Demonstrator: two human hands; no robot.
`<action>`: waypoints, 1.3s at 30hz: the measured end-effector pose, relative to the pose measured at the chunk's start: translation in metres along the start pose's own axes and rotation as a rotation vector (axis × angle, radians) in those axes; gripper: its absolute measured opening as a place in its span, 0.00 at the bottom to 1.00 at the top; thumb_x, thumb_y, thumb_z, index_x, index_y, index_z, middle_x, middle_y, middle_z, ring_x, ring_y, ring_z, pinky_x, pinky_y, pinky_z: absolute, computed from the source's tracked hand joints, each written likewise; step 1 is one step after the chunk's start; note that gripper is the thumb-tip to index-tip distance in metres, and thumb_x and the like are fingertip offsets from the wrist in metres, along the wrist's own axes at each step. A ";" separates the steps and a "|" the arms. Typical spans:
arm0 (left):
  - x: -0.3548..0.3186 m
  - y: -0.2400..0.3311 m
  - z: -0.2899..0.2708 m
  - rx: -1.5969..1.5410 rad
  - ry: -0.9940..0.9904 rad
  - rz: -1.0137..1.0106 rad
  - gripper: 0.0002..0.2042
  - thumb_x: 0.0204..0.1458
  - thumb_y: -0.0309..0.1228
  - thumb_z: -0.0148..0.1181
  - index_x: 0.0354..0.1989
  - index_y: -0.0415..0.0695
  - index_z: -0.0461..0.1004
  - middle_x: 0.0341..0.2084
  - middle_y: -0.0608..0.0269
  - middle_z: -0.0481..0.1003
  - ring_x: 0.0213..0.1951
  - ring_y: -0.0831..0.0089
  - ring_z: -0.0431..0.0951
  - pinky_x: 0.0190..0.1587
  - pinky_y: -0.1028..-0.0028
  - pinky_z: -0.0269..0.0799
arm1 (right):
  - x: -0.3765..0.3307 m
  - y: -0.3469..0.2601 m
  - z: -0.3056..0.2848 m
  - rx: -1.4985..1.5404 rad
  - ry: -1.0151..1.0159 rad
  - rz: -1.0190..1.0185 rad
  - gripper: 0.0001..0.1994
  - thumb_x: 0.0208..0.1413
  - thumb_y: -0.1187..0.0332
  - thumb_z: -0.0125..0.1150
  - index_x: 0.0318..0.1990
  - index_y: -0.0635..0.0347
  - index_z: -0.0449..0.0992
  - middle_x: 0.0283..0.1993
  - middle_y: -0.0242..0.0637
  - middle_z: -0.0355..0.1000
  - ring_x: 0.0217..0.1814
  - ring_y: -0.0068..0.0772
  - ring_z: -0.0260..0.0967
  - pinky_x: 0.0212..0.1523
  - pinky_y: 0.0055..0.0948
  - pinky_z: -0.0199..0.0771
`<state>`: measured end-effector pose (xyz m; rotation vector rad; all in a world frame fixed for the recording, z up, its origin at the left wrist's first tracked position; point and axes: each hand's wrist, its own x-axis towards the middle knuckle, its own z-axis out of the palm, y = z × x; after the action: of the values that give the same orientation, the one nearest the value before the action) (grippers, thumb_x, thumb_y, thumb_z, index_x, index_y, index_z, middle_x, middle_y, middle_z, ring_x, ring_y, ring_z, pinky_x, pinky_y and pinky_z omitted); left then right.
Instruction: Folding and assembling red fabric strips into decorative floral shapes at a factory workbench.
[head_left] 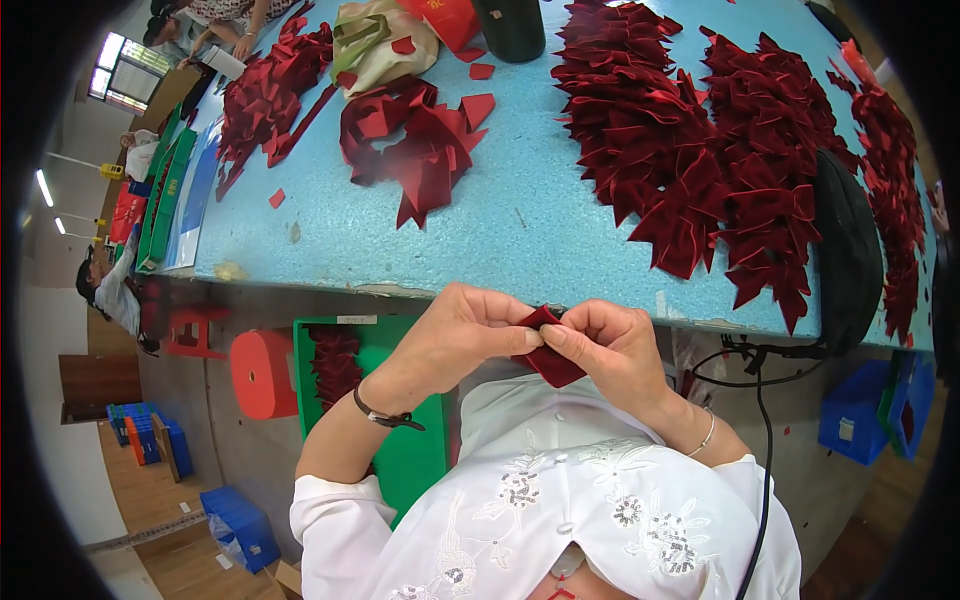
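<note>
A small dark red velvet piece [555, 368] is pinched between my two hands, just off the near edge of the light blue table [520, 240]. My left hand [462, 335] grips its upper left side between thumb and forefinger. On its right side, my right hand [605, 350] has thumb and fingers closed on the fabric, the thumbs almost meeting. A loose pile of red ribbon strips [415, 150] lies beyond my left hand. To the right, long rows of dark red velvet bows [640, 120] cover the table.
A black bag-like object [848, 250] stands at the right, with a black cable [765, 450] hanging beside me. A green crate [425, 440] and red stool [262, 372] stand left below the table. A dark cylinder [510, 30] is at the back. Other people work at far left.
</note>
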<state>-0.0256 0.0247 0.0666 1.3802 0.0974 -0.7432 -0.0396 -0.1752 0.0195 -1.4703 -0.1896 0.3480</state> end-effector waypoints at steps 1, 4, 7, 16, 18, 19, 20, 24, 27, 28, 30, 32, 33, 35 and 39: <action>-0.002 -0.001 0.001 -0.015 -0.002 0.005 0.10 0.50 0.22 0.61 0.40 0.30 0.77 0.33 0.56 0.79 0.34 0.75 0.79 0.41 0.78 0.75 | -0.002 -0.001 0.002 -0.001 -0.001 0.003 0.08 0.55 0.69 0.64 0.28 0.65 0.76 0.24 0.27 0.74 0.25 0.11 0.64 0.24 0.16 0.63; -0.005 0.001 0.004 -0.045 -0.007 0.017 0.10 0.50 0.21 0.61 0.40 0.31 0.77 0.34 0.56 0.79 0.35 0.75 0.79 0.42 0.77 0.75 | -0.005 -0.010 0.007 -0.091 0.068 -0.055 0.07 0.54 0.71 0.64 0.27 0.64 0.75 0.23 0.29 0.74 0.24 0.14 0.66 0.23 0.17 0.64; -0.009 0.002 0.010 -0.045 0.038 0.052 0.09 0.51 0.20 0.59 0.40 0.31 0.77 0.34 0.54 0.79 0.36 0.74 0.79 0.43 0.76 0.75 | -0.008 -0.007 0.013 -0.235 0.151 -0.228 0.07 0.52 0.71 0.65 0.27 0.64 0.75 0.23 0.31 0.73 0.24 0.16 0.67 0.23 0.18 0.65; 0.000 0.015 -0.014 0.142 -0.010 0.246 0.07 0.49 0.19 0.62 0.37 0.33 0.80 0.31 0.58 0.80 0.34 0.77 0.78 0.39 0.78 0.75 | 0.008 -0.013 0.000 -0.297 -0.124 -0.589 0.05 0.49 0.74 0.66 0.29 0.65 0.75 0.27 0.37 0.73 0.29 0.22 0.70 0.30 0.22 0.69; -0.009 0.023 -0.016 0.191 -0.027 0.367 0.07 0.49 0.19 0.61 0.37 0.33 0.80 0.30 0.59 0.80 0.34 0.78 0.78 0.39 0.79 0.75 | 0.002 -0.021 -0.005 -0.264 -0.156 -0.606 0.04 0.48 0.76 0.65 0.30 0.66 0.75 0.28 0.38 0.73 0.31 0.24 0.70 0.31 0.23 0.69; -0.013 0.028 -0.021 0.228 -0.017 0.442 0.06 0.49 0.18 0.60 0.36 0.34 0.80 0.30 0.60 0.80 0.34 0.79 0.77 0.39 0.79 0.75 | 0.006 -0.024 -0.007 -0.230 -0.199 -0.636 0.04 0.48 0.77 0.64 0.30 0.66 0.76 0.29 0.39 0.74 0.32 0.25 0.70 0.32 0.24 0.69; -0.019 0.031 -0.020 0.253 0.014 0.467 0.06 0.49 0.18 0.60 0.36 0.34 0.80 0.30 0.60 0.80 0.34 0.79 0.77 0.39 0.79 0.75 | 0.009 -0.027 -0.009 -0.196 -0.245 -0.673 0.03 0.48 0.78 0.63 0.31 0.66 0.76 0.30 0.40 0.74 0.34 0.26 0.71 0.34 0.24 0.69; -0.026 0.024 -0.003 0.296 -0.194 0.329 0.05 0.50 0.21 0.60 0.35 0.34 0.79 0.29 0.64 0.80 0.31 0.82 0.76 0.37 0.80 0.73 | 0.004 -0.015 -0.019 -0.016 -0.038 -0.206 0.11 0.48 0.82 0.54 0.41 0.70 0.75 0.40 0.39 0.74 0.40 0.27 0.70 0.39 0.26 0.71; -0.026 0.016 0.004 0.385 -0.227 0.449 0.06 0.50 0.23 0.61 0.35 0.36 0.79 0.27 0.64 0.79 0.28 0.82 0.75 0.34 0.79 0.72 | 0.014 -0.010 -0.005 0.240 -0.224 -0.193 0.13 0.48 0.84 0.54 0.44 0.72 0.73 0.42 0.37 0.74 0.44 0.26 0.70 0.46 0.24 0.70; -0.028 0.016 0.004 0.448 -0.248 0.490 0.05 0.50 0.22 0.61 0.35 0.37 0.79 0.28 0.62 0.79 0.30 0.77 0.76 0.35 0.77 0.72 | 0.019 -0.007 -0.001 0.331 -0.365 -0.098 0.15 0.48 0.84 0.54 0.46 0.73 0.72 0.43 0.37 0.73 0.44 0.26 0.70 0.46 0.23 0.70; -0.034 0.013 0.009 0.501 -0.257 0.529 0.05 0.50 0.21 0.61 0.35 0.38 0.79 0.29 0.60 0.79 0.31 0.73 0.78 0.36 0.76 0.73 | 0.020 0.003 0.000 0.411 -0.516 0.013 0.16 0.48 0.84 0.54 0.47 0.74 0.71 0.44 0.38 0.73 0.44 0.27 0.70 0.46 0.23 0.70; -0.038 0.010 0.009 0.562 -0.252 0.566 0.06 0.49 0.21 0.61 0.35 0.39 0.78 0.30 0.60 0.78 0.31 0.71 0.78 0.36 0.75 0.73 | 0.021 0.014 0.000 0.415 -0.648 0.072 0.15 0.49 0.83 0.55 0.47 0.74 0.71 0.42 0.37 0.73 0.42 0.24 0.70 0.44 0.21 0.70; -0.040 0.009 0.010 0.591 -0.253 0.580 0.06 0.48 0.22 0.62 0.35 0.39 0.78 0.31 0.60 0.78 0.32 0.70 0.78 0.36 0.75 0.73 | 0.021 0.017 -0.001 0.418 -0.709 0.103 0.15 0.50 0.83 0.56 0.46 0.74 0.72 0.41 0.36 0.73 0.41 0.23 0.71 0.43 0.21 0.71; -0.046 0.004 0.015 0.612 -0.231 0.627 0.06 0.48 0.22 0.62 0.35 0.39 0.78 0.31 0.60 0.78 0.33 0.68 0.77 0.37 0.74 0.73 | 0.020 0.017 -0.008 0.397 -0.706 0.119 0.13 0.50 0.82 0.57 0.45 0.74 0.73 0.40 0.36 0.73 0.40 0.22 0.70 0.41 0.20 0.71; -0.048 0.003 0.015 0.660 -0.173 0.752 0.07 0.47 0.22 0.63 0.35 0.38 0.77 0.35 0.59 0.77 0.39 0.64 0.77 0.40 0.72 0.73 | 0.020 0.009 -0.013 0.319 -0.631 0.136 0.08 0.50 0.80 0.58 0.39 0.72 0.75 0.34 0.33 0.74 0.34 0.19 0.69 0.35 0.19 0.70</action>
<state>-0.0664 0.0314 0.0949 1.7893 -0.8294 -0.2444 -0.0178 -0.1804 0.0076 -1.0235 -0.5142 0.9084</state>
